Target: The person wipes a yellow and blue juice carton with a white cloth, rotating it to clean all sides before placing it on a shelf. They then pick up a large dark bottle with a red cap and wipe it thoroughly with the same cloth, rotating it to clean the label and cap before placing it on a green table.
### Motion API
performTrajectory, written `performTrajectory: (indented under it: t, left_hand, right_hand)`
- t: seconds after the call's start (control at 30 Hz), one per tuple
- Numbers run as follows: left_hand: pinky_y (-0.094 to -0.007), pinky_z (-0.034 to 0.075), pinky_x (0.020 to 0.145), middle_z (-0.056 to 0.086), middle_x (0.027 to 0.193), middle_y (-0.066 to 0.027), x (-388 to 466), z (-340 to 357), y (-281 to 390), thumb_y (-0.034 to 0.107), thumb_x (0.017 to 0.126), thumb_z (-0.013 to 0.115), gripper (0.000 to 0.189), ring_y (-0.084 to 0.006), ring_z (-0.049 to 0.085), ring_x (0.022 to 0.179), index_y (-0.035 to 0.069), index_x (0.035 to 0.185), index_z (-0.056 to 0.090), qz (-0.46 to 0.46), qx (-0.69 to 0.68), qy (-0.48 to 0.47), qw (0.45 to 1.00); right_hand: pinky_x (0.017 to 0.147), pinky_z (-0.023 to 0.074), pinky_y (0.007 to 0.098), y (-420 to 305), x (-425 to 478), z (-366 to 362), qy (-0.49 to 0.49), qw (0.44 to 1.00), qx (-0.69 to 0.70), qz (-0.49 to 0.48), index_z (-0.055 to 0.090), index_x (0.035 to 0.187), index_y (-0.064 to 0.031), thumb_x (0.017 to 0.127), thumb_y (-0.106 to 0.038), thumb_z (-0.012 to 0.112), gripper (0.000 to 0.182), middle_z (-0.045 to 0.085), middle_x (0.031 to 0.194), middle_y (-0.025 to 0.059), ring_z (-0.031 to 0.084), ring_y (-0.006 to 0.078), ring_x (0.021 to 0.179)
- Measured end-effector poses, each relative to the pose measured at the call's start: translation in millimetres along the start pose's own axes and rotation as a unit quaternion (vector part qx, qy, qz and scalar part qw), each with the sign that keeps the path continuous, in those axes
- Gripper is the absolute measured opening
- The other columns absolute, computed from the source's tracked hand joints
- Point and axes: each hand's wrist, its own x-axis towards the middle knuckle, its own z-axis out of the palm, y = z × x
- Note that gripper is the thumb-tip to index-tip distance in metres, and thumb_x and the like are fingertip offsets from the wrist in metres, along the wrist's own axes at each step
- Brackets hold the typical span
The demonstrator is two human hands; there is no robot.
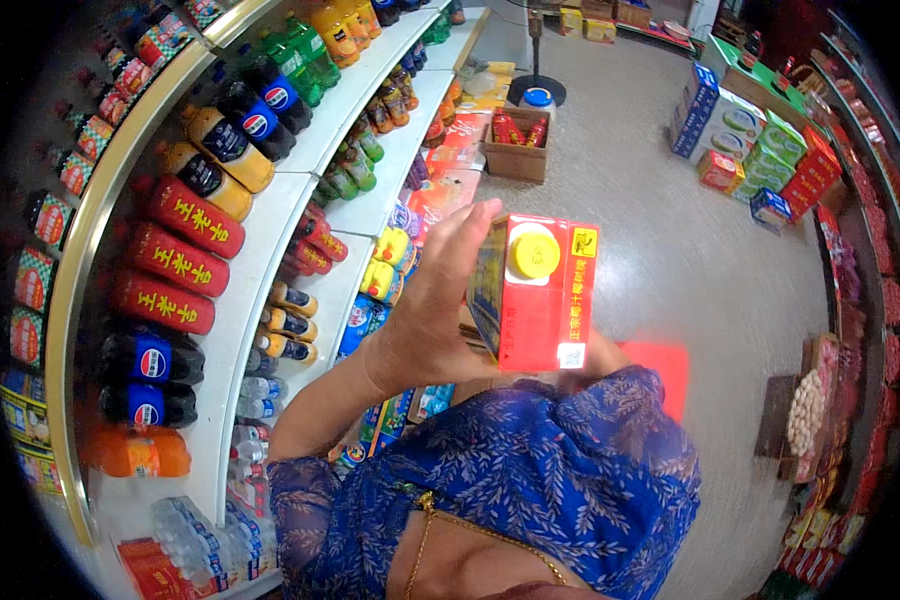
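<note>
My left hand (431, 300) is shut on a red drink carton (544, 300) in front of my chest. Its fingers reach along the far left edge, and the thumb side lies at the near lower edge. The carton's top faces up, with a round yellow screw cap (536, 255) in place and a small printed code near one corner. Of my right arm the forearm shows just right of the carton; the hand is largely hidden behind it, so its grip cannot be made out. A blurred red object (660, 379) lies beyond that forearm.
On the left, white shelves (270, 202) hold red cylindrical drink containers (187, 259), cola bottles (150, 364) and orange drinks (142, 450). Ahead stand an open cardboard box (517, 154) and a round black stand base (536, 88). Stacked boxes (765, 161) and another shelf line the right.
</note>
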Motion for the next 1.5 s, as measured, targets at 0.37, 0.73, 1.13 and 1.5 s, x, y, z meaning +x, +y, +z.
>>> performTrajectory:
  t: [0.37, 0.73, 1.13, 1.5]
  left_hand:
    - [-0.0411, 0.036, 0.098, 0.031, 0.133, -0.0206, 26.1, 12.0, -18.9, 0.029, 0.055, 0.085, 0.109, -0.032, 0.039, 0.121, 0.003, 0.138, 0.018, -0.057, 0.016, 0.063, 0.996]
    - [-0.0381, 0.04, 0.095, 0.041, 0.125, -0.02, 24.9, 17.7, 26.4, 0.015, 0.06, 0.082, 0.103, -0.028, 0.049, 0.113, 0.0, 0.136, 0.015, -0.042, 0.13, 0.052, 0.989]
    - [-0.0361, 0.038, 0.097, 0.041, 0.124, -0.0194, -1.4, 10.0, 42.6, 0.01, 0.073, 0.072, 0.091, -0.0242, 0.046, 0.115, -0.003, 0.137, 0.007, -0.082, 0.031, 0.203, 0.975]
    - [-0.0342, 0.039, 0.098, 0.042, 0.125, -0.0136, -15.7, -14.3, 76.6, 0.021, 0.07, 0.078, 0.095, -0.021, 0.048, 0.114, -0.002, 0.137, 0.015, -0.123, -0.204, 0.258, 0.936]
  right_hand:
    - [0.084, 0.0517, 0.0398, -31.1, 48.1, -5.5, -0.056, 0.992, -0.017, -0.11, 0.039, 0.128, -0.0055, 0.091, -0.027, 0.047, 0.043, 0.052, 0.12, 0.015, 0.057, 0.0266, 0.104]
    - [0.09, 0.0481, 0.0407, -9.0, 46.7, -20.6, -0.011, 0.991, 0.128, -0.041, 0.034, 0.132, -0.0088, 0.084, -0.044, 0.055, 0.063, 0.047, 0.127, 0.0115, 0.052, 0.0238, 0.111]
    - [0.095, 0.0408, 0.0392, 22.6, 11.6, 4.6, 0.056, 0.961, -0.122, -0.24, 0.032, 0.129, -0.0051, 0.074, -0.075, 0.043, 0.089, 0.046, 0.124, 0.0125, 0.048, 0.0254, 0.115]
    - [0.095, 0.0402, 0.0484, 43.7, -16.8, 35.0, -0.031, 0.996, 0.073, -0.03, 0.035, 0.132, -0.0062, 0.09, -0.059, 0.023, 0.069, 0.046, 0.127, 0.0178, 0.049, 0.0339, 0.113]
